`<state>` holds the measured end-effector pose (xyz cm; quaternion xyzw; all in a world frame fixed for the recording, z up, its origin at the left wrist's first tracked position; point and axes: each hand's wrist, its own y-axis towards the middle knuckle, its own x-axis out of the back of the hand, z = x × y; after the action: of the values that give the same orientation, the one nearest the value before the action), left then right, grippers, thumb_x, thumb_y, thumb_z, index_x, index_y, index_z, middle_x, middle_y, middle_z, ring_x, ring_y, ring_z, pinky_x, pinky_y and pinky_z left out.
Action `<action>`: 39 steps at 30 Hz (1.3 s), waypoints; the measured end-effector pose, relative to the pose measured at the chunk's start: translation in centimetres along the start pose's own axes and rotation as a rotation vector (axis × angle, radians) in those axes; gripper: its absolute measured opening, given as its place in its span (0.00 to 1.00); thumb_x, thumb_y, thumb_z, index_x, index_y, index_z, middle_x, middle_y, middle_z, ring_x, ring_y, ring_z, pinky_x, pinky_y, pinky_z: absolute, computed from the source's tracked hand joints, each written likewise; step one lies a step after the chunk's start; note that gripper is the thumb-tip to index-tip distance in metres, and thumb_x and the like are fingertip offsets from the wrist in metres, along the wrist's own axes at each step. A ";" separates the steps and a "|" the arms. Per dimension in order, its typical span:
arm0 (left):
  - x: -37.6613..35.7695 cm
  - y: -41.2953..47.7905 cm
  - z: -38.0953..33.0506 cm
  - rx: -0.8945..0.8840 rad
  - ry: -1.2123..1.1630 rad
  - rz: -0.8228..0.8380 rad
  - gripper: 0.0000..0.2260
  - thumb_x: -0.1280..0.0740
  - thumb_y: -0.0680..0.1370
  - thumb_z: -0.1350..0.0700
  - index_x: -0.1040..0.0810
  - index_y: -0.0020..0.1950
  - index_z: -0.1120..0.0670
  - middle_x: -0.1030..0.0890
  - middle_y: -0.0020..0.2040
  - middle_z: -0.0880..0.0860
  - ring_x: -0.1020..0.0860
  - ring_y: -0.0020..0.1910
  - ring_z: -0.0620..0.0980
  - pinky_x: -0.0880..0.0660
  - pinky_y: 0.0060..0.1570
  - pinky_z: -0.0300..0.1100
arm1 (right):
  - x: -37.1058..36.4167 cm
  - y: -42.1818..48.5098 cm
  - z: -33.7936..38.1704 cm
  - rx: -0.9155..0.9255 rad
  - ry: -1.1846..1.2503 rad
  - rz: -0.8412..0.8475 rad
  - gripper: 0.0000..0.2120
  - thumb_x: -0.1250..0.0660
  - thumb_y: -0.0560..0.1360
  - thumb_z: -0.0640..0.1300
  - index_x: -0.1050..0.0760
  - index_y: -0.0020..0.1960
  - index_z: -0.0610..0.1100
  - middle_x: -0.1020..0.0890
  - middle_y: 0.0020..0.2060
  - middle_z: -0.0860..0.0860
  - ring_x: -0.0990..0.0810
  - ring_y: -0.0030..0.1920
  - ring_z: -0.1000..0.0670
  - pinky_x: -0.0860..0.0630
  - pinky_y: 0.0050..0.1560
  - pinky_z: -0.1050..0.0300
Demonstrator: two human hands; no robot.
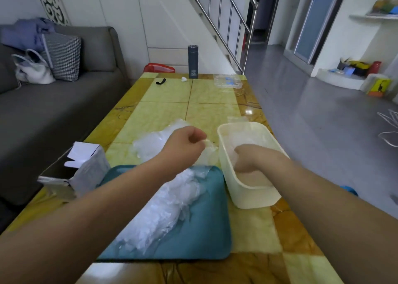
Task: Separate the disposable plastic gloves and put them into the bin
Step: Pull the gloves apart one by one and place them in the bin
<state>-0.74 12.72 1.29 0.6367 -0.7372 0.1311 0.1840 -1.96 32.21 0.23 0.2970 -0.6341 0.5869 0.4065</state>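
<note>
Head view: the left hand (185,143) is seen clenched, with a thin clear glove (210,149) pinched between thumb and fingers just beside the left wall of the bin (254,197). The right hand (249,158) is sunk inside the bin, among crumpled plastic; whether anything is grasped by its fingers cannot be told. The pile of gloves (170,199) is spread across the teal tray (204,236) and onto the table (254,230) behind it
</note>
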 end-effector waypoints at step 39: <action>8.2 -12.2 11.6 0.172 -0.338 0.136 0.13 0.18 0.69 0.48 0.13 0.51 0.49 0.14 0.50 0.56 0.19 0.46 0.50 0.21 0.49 0.44 | -11.0 -9.7 9.8 0.353 1.281 -0.145 0.12 0.20 0.71 0.44 0.20 0.44 0.38 0.16 0.34 0.44 0.17 0.35 0.50 0.22 0.38 0.58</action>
<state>9.05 -1.46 -6.04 0.6116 -0.7852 0.0968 -0.0067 10.08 20.13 -4.26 -0.0062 -0.1403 0.7136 0.6863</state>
